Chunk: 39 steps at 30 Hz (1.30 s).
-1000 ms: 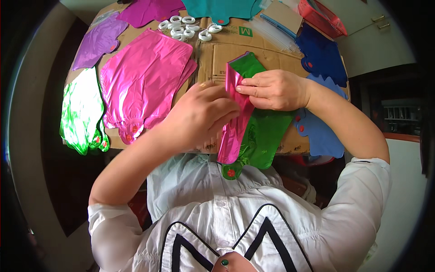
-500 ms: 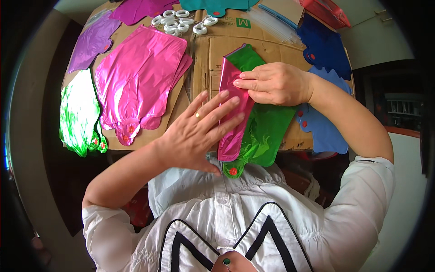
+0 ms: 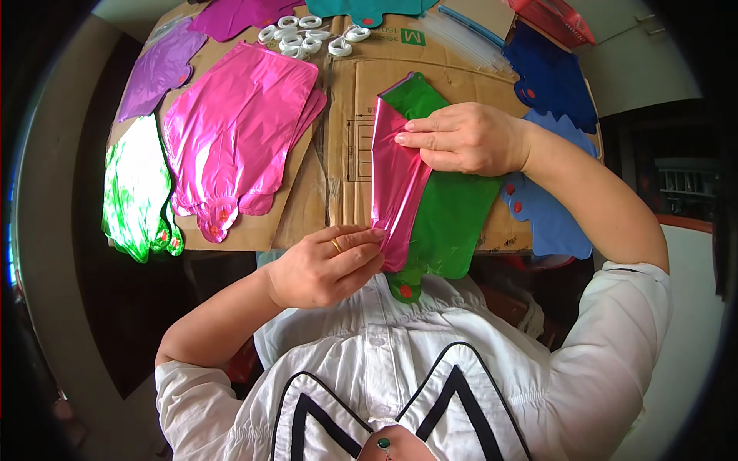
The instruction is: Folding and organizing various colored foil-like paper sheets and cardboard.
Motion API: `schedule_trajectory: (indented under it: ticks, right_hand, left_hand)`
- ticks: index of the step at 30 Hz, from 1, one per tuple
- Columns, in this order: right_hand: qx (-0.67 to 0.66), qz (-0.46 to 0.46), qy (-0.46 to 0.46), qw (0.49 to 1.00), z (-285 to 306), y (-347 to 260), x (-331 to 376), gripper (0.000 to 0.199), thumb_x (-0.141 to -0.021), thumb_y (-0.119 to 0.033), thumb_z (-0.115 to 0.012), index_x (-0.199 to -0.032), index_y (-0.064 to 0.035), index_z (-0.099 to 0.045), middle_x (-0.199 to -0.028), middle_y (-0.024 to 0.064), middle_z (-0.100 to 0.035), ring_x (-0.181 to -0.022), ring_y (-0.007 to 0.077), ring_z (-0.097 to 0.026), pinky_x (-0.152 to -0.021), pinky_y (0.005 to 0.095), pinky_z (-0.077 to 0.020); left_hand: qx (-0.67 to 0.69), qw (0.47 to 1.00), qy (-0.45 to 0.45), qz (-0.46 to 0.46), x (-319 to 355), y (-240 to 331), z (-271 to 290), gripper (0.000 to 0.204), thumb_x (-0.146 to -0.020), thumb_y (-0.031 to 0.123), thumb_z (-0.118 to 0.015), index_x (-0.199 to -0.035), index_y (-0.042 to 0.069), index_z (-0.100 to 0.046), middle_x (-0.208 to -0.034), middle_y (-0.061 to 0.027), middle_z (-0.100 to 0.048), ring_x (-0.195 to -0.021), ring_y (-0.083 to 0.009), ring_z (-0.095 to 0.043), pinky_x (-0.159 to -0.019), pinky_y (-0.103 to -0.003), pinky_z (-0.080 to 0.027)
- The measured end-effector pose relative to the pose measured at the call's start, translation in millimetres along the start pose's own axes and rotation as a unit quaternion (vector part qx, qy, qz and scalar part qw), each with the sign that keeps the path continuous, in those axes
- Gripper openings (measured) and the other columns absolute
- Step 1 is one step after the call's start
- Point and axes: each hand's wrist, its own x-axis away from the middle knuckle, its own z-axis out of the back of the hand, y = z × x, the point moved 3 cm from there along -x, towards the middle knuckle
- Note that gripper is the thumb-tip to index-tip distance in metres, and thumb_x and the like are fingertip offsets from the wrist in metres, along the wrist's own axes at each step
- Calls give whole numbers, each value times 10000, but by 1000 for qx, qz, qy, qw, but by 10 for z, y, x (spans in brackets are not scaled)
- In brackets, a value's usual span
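Observation:
A pink foil balloon (image 3: 397,184), flat and folded into a narrow strip, lies on top of a flat green foil balloon (image 3: 460,223) at the table's near edge. The green one's rounded tab with a red dot (image 3: 405,291) hangs over that edge. At the strip's lower left side, my left hand (image 3: 327,265) pinches the pink foil between thumb and fingers. Higher up, my right hand (image 3: 473,140) has its fingertips together on the strip's right edge; its thumb is hidden. Creases run along the pink foil between both hands.
Cardboard (image 3: 350,100) covers the table. To the left lie stacks of pink (image 3: 238,131), shiny green (image 3: 138,184) and purple (image 3: 160,67) foil balloons; blue (image 3: 550,196) and navy (image 3: 552,77) ones lie right. White ribbon rolls (image 3: 292,42), clear sticks (image 3: 465,42) and a red basket (image 3: 555,21) are behind.
My left hand has moved down from lying spread over the pink foil and now pinches its lower left edge. The right hand stays almost in place. The green foil below looks smoother.

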Motion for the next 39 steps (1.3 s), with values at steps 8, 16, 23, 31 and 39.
schedule_trajectory:
  ticks: [8, 16, 23, 31, 39]
  right_hand:
    - [2, 9, -2, 1000, 15, -9, -4, 101, -754, -79, -644, -782, -7, -579, -1179, 155, -650, -1022, 292, -664, -782, 360, -585]
    - [36, 11, -5, 999, 5, 1, -4, 100, -789, -156, -620, -799, -57, -625, -1136, 112, -677, -1010, 244, -673, -774, 335, -564]
    - [42, 6, -8, 999, 4, -18, 6, 102, -794, -164, -611, -803, -64, -630, -1136, 104, -678, -1027, 238, -664, -782, 334, -557]
    - [46, 5, -20, 999, 25, -12, -13, 102, -779, -165, -606, -811, -70, -629, -1083, 88, -678, -1028, 227, -650, -774, 327, -546]
    - [90, -116, -46, 988, 229, -233, 55, 88, -774, -151, -611, -771, -64, -597, -1002, 79, -670, -891, 228, -647, -764, 342, -535]
  left_hand:
    - [51, 993, 7, 105, -204, -351, 285, 325, -770, 102, -726, -1080, 34, -657, -1003, -112, -647, -939, -270, -662, -855, -380, -523]
    - [31, 982, -82, 165, -335, -517, 39, 689, -710, 362, -776, -1283, 55, -548, -1252, -133, -535, -1231, -312, -503, -1051, -453, -387]
    - [88, 956, -197, 197, -491, -526, 192, 1027, -585, 548, -821, -1384, 13, -459, -1306, -198, -498, -1299, -353, -439, -1119, -472, -322]
    - [58, 980, -93, 165, -533, -998, 16, 762, -672, 378, -832, -1286, 36, -539, -1288, -146, -534, -1235, -339, -496, -1064, -459, -380]
    - [-14, 983, -107, 148, -517, -851, 36, 1071, -571, 602, -802, -1397, 46, -408, -1349, -157, -465, -1312, -344, -421, -1139, -487, -292]
